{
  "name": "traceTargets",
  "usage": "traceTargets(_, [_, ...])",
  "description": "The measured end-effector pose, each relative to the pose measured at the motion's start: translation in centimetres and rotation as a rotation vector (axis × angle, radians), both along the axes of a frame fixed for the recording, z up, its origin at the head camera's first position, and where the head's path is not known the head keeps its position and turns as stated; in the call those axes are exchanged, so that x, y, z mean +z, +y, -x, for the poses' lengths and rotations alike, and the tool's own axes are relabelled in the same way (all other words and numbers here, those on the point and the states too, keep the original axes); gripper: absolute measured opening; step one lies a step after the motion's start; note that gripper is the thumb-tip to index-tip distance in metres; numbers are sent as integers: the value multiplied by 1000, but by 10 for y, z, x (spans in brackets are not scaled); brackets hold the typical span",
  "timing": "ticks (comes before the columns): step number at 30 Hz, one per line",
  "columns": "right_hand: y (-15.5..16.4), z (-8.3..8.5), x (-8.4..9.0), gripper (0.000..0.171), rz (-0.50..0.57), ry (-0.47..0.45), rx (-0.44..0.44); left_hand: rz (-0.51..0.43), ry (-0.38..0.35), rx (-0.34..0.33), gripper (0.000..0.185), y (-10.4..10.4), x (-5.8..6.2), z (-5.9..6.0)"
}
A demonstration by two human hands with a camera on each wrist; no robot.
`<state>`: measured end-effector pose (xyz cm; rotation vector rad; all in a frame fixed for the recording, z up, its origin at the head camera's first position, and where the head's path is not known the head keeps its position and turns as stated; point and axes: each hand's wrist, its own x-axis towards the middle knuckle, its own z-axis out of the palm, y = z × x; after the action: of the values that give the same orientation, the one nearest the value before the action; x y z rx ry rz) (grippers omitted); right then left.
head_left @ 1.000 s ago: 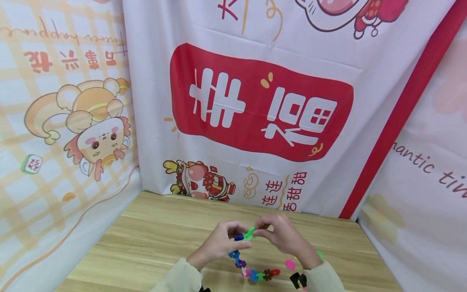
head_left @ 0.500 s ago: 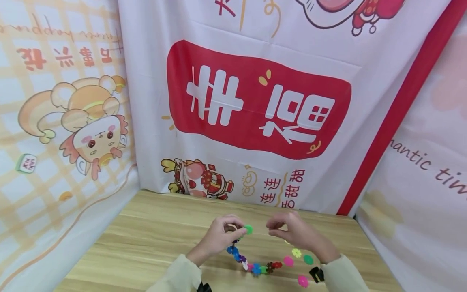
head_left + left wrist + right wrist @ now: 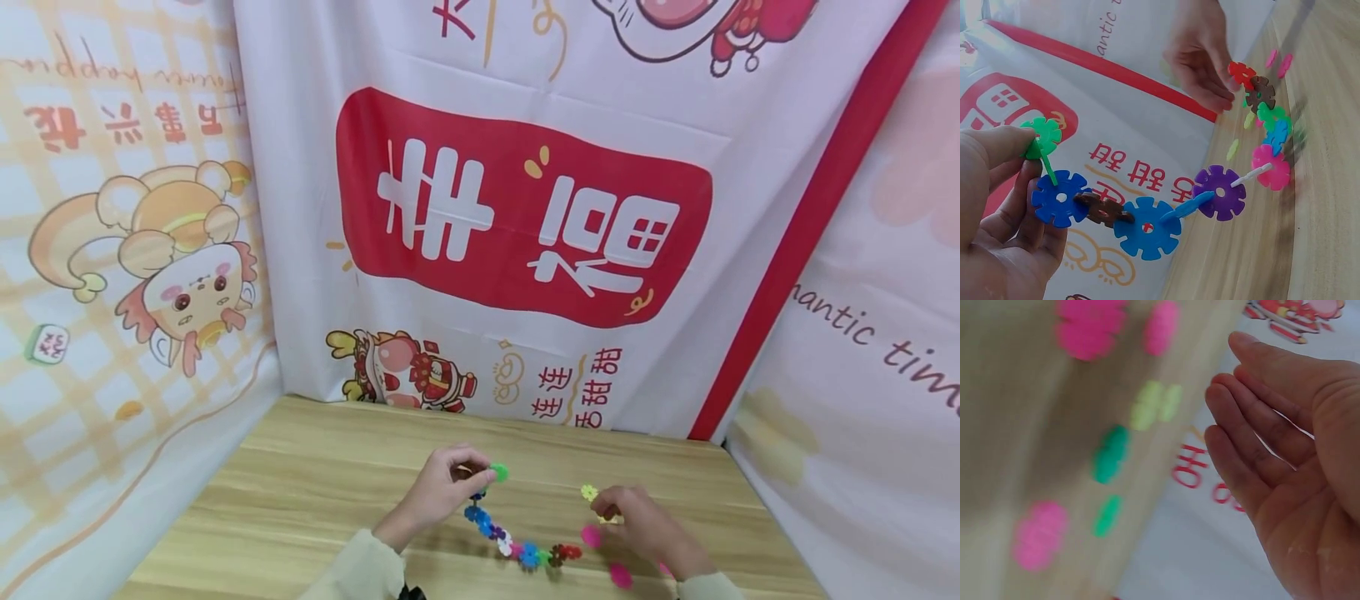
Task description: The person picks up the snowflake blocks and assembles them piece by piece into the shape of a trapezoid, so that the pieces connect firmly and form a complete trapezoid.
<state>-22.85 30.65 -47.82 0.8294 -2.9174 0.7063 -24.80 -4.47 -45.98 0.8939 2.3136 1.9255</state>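
My left hand [image 3: 438, 492] pinches a light green notched disc [image 3: 1047, 132] between thumb and fingers. That disc is one end of a chain of interlocking snowflake discs, with a dark blue disc [image 3: 1061, 199], a purple disc [image 3: 1219, 192] and a pink disc [image 3: 1271, 167] among its links. From the hand the chain curves toward the person and to the right, ending in a red disc [image 3: 572, 552]. My right hand [image 3: 637, 521] holds nothing; in the right wrist view its fingers are loosely bent, apart from the loose discs. A yellow disc [image 3: 588, 492] lies by its fingertips.
Loose discs lie on the wooden table [image 3: 300, 492] at the right, among them a pink disc [image 3: 621, 575] and a dark green disc [image 3: 1111, 454]. A white printed cloth [image 3: 465, 342] hangs behind the table, with more cloth at both sides.
My right hand has let go of the green end of the chain and moved right and toward the person, over the loose discs. The left hand keeps its pinch, having shifted slightly left.
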Motion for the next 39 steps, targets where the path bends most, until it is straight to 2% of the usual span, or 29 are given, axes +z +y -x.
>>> traceTargets(6, [7,-3,-29,21,27,1,-43,-7,-19,-9,17,2,-1,-3])
traceTargets(9, [9,-2,-36,19,28,4,-48,-12,-35,-8,17,3,0,-4])
traceTargets(13, [12,-1,-40,11,44,-44,-62,-8,-46,-9,18,4,0,-5])
traceTargets(20, [7,3,-34,5,22,-148,-56,-1,-71,-13,21,2,-3,-5])
traceTargets(25, [-3,12,-25,10,-9,-239,-53,1,-83,-1,23,-2,0,-4])
traceTargets(32, [-7,23,-19,11,-86,-179,31,18,-77,9,21,-2,2,-4])
traceTargets(39, [-8,21,-9,13,-90,-224,72,26,-76,14,20,-2,3,-6])
